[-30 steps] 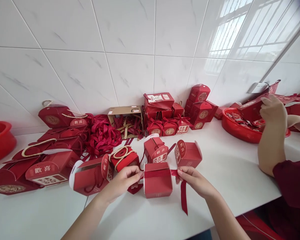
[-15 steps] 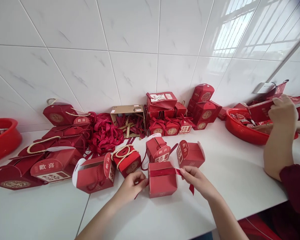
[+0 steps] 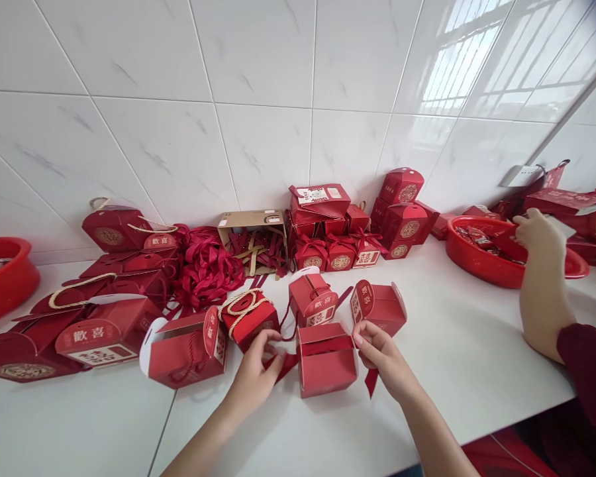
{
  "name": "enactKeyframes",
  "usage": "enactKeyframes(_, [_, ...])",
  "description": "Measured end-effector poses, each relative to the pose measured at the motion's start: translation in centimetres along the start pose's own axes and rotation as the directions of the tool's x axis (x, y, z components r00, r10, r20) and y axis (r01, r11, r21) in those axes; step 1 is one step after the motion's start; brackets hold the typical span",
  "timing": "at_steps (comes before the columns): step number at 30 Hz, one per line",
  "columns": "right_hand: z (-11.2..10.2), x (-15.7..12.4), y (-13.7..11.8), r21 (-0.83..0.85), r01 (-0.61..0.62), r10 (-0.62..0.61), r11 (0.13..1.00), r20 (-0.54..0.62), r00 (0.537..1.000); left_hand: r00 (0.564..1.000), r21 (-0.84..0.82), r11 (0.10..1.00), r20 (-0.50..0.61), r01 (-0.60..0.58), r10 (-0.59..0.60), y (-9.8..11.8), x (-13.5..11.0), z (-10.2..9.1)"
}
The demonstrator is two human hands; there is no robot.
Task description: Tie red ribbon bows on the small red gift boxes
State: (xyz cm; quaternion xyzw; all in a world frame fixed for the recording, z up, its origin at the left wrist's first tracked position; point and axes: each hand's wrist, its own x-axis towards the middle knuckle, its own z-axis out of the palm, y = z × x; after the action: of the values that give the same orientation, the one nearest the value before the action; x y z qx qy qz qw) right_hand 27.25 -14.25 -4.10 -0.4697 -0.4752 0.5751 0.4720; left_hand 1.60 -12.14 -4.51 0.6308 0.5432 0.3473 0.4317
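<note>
A red gift box [image 3: 328,379] stands on the table between my hands, its top slightly open along the middle. A dark red ribbon [image 3: 289,364] runs through that opening and comes out on both sides. On the left, my left hand [image 3: 255,372] pinches one length of it, a little apart from the box. My right hand [image 3: 385,358] is closed at the box's right edge with the ribbon in its fingertips, and the tail hangs below. Just behind are a gift box with a double-happiness label [image 3: 312,298] and another open-ended box [image 3: 379,306].
To the left are a bright red box with gold cord [image 3: 248,317] and larger boxes [image 3: 183,351]. A ribbon heap [image 3: 206,268], a cardboard box of ribbons [image 3: 252,218] and stacked boxes line the tiled wall. At right, a co-worker's hand [image 3: 541,232] is over a red basin [image 3: 481,265].
My left hand has drawn the ribbon out to the left, so more of it shows there. My right hand has come closer to the box edge. The co-worker's hand has lowered toward the basin.
</note>
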Motion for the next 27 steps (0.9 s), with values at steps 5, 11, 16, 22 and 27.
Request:
enactKeyframes(5, [0.1,-0.2,-0.2,0.000,-0.015,0.015,1.000,0.065,0.998,0.928,0.186,0.910,0.088,-0.371,0.361,4.2,-1.3,-0.5])
enactKeyframes(11, [0.2,-0.2,-0.2,-0.042,-0.008,0.010,0.999,0.059,0.998,0.908,0.416,0.813,0.284,-0.407,0.309,7.0,0.2,1.1])
enactKeyframes(16, [0.8,-0.2,-0.6,-0.178,-0.004,0.008,0.984,0.024,1.000,0.939,0.531,0.777,0.243,-0.338,0.243,6.0,0.5,3.5])
enactKeyframes(22, [1.6,-0.1,-0.2,-0.220,0.004,0.000,0.976,0.017,1.000,0.953,0.410,0.864,0.052,-0.293,0.298,4.3,-0.3,4.5])
enactKeyframes(27, [0.6,-0.4,0.3,-0.142,-0.087,0.088,0.986,0.001,0.996,0.975,0.096,0.984,0.178,-0.150,0.132,2.6,-0.8,1.8])
